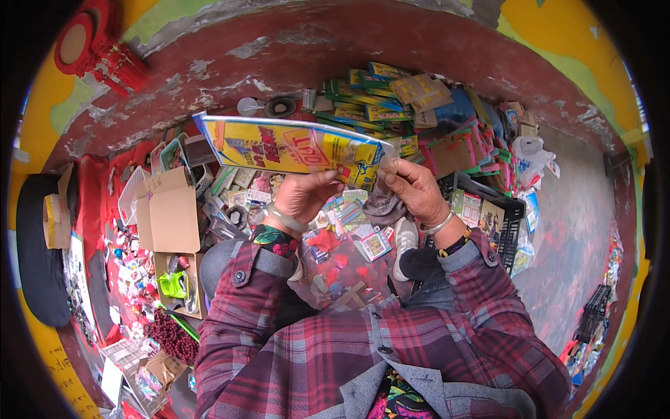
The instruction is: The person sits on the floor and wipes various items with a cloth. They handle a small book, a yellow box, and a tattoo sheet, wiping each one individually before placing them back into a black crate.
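Observation:
A flat yellow printed package in clear plastic is held up in front of me, tilted, its left end higher. My left hand pinches its lower edge near the middle, fingers curled. At the package's right end my right hand is closed, thumb and fingers on the plastic corner. A crumpled grey item shows just below the right hand; what it is I cannot make out. Beneath the hands, small packets and a framed colourful card are strewn over the floor between my legs.
Against the red wall, stacked yellow-green packages lie in a heap. An open cardboard box stands at the left, near dark red beads. To the right are a black crate and a white plastic bag.

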Demonstrator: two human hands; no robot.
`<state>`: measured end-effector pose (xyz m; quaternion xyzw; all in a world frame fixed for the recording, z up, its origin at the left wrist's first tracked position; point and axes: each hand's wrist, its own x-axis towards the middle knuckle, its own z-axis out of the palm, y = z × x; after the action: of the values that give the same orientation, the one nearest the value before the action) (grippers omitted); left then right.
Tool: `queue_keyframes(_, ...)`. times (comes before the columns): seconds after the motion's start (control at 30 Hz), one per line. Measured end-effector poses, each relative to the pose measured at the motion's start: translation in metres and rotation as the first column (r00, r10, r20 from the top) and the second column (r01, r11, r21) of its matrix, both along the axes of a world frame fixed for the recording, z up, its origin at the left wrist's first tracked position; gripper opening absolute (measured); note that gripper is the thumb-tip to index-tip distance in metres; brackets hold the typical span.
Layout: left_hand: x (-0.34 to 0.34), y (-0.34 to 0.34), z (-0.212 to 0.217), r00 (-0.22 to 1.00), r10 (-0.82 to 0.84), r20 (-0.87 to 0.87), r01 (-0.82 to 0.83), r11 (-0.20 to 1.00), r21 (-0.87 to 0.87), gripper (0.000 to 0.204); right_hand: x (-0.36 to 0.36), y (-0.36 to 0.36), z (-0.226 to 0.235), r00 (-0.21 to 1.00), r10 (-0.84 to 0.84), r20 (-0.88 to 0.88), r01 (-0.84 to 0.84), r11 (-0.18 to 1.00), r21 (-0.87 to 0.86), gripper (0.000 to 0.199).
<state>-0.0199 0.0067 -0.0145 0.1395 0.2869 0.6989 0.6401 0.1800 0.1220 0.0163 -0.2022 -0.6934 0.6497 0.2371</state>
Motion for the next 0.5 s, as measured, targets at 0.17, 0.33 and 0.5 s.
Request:
queue_keyframes(0.17, 0.005, 0.003, 0.012, 0.985, 0.041, -0.169, -0.049, 0.998, -0.044, 0.036, -0.003, -0.001, -0.015, 0.996, -0.090, 0.018, 0.089, 0.994, 0.066, 0.019)
queue_keyframes(0.33, 0.011, 0.004, 0.009, 0.975, 0.027, -0.221, -0.049, 0.994, -0.095, 0.035, -0.005, -0.006, -0.022, 0.985, -0.171, -0.037, 0.147, 0.921, -0.360, 0.012)
queue_keyframes(0.5, 0.011, 0.001, 0.005, 0.989, -0.001, -0.149, -0.019, 0.991, -0.131, 0.032, -0.002, -0.002, -0.031, 0.986, -0.160, -0.044, 0.112, 0.838, -0.533, 0.013)
